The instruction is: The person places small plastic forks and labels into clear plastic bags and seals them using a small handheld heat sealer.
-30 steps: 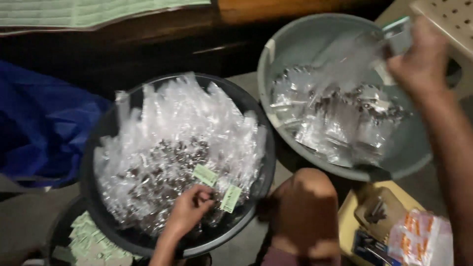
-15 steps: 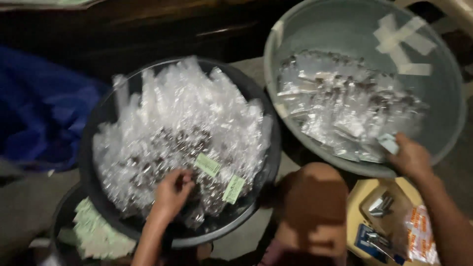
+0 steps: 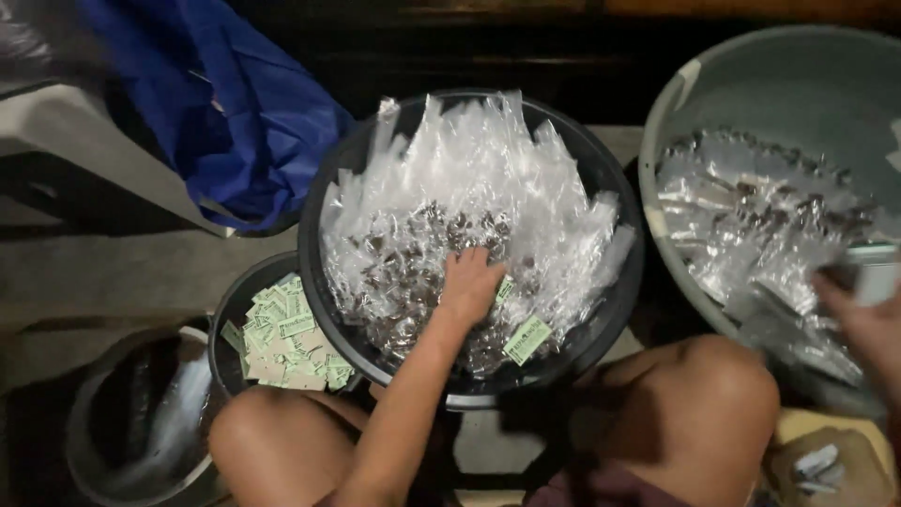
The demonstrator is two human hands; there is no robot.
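Since the earlier frame my view is swinging left, so the grey basin is sliding to the right edge and a blue bag point(image 3: 235, 122) is showing at the top left. My left hand has moved from the near rim of the black tub toward its middle, and my right hand has come back from the grey basin to the right edge of the view.

Going left to right, I am seeing a grey bucket point(image 3: 103, 469) at the bottom left corner, then a small tub point(image 3: 225, 319) holding green labels point(image 3: 282, 333), tucked just beside the near left rim of the black tub point(image 3: 610, 188). Clear bags point(image 3: 479, 178) are filling that tub, fanned out toward its far rim with dark small parts at their lower ends.

My left hand point(image 3: 469, 286) is lying palm down on the bags near the tub's centre, fingers spread and pressing among them; I cannot tell whether it is gripping one. Two loose green tags point(image 3: 527, 338) are lying just right of it, near the near rim.

Further right, the grey basin point(image 3: 751, 84) is holding more clear bags across its middle. My right hand point(image 3: 868, 319) is blurred at the basin's near right rim, closing on a pale packet point(image 3: 868, 270).
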